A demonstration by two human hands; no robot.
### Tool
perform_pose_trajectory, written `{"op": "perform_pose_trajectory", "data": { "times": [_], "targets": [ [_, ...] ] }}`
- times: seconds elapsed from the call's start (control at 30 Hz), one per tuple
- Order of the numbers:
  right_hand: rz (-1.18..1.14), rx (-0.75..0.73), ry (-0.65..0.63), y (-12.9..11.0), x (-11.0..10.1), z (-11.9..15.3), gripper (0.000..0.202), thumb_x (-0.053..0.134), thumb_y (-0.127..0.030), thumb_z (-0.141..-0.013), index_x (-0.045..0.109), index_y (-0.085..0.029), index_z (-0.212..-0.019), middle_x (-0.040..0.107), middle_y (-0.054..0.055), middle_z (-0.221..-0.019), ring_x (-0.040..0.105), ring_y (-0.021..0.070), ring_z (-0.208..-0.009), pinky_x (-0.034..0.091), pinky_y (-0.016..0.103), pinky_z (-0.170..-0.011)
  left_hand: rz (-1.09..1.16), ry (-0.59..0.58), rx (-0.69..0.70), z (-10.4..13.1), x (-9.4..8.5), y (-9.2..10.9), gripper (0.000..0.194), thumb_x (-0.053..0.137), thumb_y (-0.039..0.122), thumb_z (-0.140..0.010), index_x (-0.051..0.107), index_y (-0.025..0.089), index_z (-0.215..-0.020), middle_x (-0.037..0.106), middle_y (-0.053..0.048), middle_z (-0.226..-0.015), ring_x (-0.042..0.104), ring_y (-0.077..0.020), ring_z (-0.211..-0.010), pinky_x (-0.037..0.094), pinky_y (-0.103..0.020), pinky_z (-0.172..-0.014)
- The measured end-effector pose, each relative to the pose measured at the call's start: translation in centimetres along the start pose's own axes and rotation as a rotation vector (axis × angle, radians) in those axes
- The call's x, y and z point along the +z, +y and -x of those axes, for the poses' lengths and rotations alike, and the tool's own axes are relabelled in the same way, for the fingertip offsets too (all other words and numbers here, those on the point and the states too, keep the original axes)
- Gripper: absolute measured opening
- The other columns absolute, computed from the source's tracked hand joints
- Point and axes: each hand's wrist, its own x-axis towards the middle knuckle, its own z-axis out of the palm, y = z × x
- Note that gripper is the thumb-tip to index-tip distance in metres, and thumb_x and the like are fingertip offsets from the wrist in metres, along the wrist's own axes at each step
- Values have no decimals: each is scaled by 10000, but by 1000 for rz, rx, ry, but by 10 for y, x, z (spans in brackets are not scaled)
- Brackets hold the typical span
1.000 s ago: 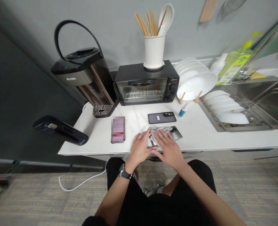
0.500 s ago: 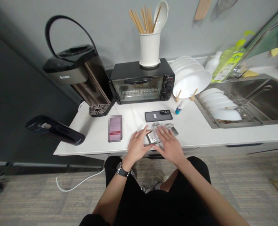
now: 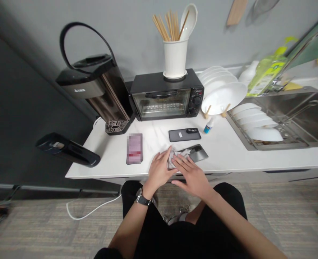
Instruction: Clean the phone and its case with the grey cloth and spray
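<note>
A grey phone (image 3: 199,154) lies back up near the counter's front edge, its camera end showing at the right. A crumpled whitish cloth (image 3: 172,161) covers the phone's left part. My right hand (image 3: 192,176) presses the cloth down with its fingers laid along it, thumb apart. At the left end, my left hand (image 3: 160,171) steadies the phone between thumb and fingers; the exact contact is hidden by the cloth and hand. Just behind lies a dark phone (image 3: 184,135) with a white label. A small blue-and-white bottle (image 3: 208,126) stands to its right.
A blurred pink-screened phone (image 3: 134,149) lies to the left. A black tumbler (image 3: 68,149) is near the counter's left end. Behind stand a drink dispenser (image 3: 105,93) and a toaster oven (image 3: 164,95). Plates (image 3: 225,97) and a sink (image 3: 258,146) are at the right.
My right hand has slid the cloth leftward along the phone. The camera end is now uncovered, and the label on its left part is now covered. The view has shifted slightly.
</note>
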Motion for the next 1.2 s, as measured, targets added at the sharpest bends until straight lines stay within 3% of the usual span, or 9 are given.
{"op": "perform_pose_trajectory", "data": {
  "times": [0.17,0.23,0.43,0.63,0.73,0.87,0.93,1.07,1.2],
  "targets": [
    [119,226,126,36,-11,19,718,474,-514,-1078,253,-212,-1691,389,125,-1689,407,351,-1544,383,597,-1229,50,9,29,0,-2,3,1013,790,422,-909,137,342,-1679,612,-39,-1538,502,-262,-1474,289,-513,-1279],
    [145,298,187,36,-5,13,761,501,-535,-1060,259,-181,-1689,388,151,-1685,386,392,-1548,369,624,-1225,51,8,26,-1,-2,3,1006,789,425,-911,144,337,-1678,612,-39,-1538,498,-261,-1477,288,-515,-1280],
    [20,14,45,-2,10,-6,825,529,-616,-1028,286,-171,-1679,410,128,-1678,372,326,-1566,337,551,-1274,1,-10,-17,-1,-1,2,981,797,427,-895,222,268,-1675,577,-112,-1564,544,-292,-1437,314,-512,-1273],
    [118,210,125,33,-7,12,691,481,-510,-1076,321,-190,-1668,397,120,-1683,379,348,-1560,368,599,-1238,47,15,29,0,-2,3,1002,798,416,-901,165,338,-1674,619,-37,-1532,518,-259,-1458,286,-519,-1281],
    [89,194,125,15,2,-6,766,532,-581,-1037,377,-135,-1640,414,158,-1667,373,374,-1559,348,604,-1253,35,5,28,-1,-2,2,951,768,422,-921,198,304,-1673,617,-74,-1531,518,-268,-1464,292,-517,-1278],
    [-10,25,30,-13,8,-12,812,542,-617,-1023,338,-153,-1657,435,135,-1662,405,318,-1549,354,553,-1271,7,-2,8,0,-1,1,950,772,371,-906,223,257,-1673,560,-117,-1578,527,-274,-1461,303,-495,-1281],
    [-8,15,23,-6,1,2,755,525,-568,-1047,300,-211,-1674,439,101,-1665,407,297,-1550,370,550,-1261,18,0,9,0,-1,1,975,784,358,-895,205,279,-1675,573,-93,-1569,535,-265,-1451,294,-494,-1286],
    [83,167,89,37,-13,27,684,475,-485,-1083,261,-247,-1687,423,94,-1674,411,308,-1547,400,570,-1229,48,-11,18,0,-4,4,1001,791,385,-902,159,338,-1677,610,-41,-1540,502,-258,-1473,272,-515,-1288],
    [129,270,161,44,-6,8,739,500,-524,-1062,298,-164,-1675,418,147,-1669,379,376,-1555,388,611,-1224,52,-2,20,-2,-5,5,995,784,409,-912,148,350,-1676,600,-36,-1552,492,-252,-1480,270,-517,-1286]
  ]
}}
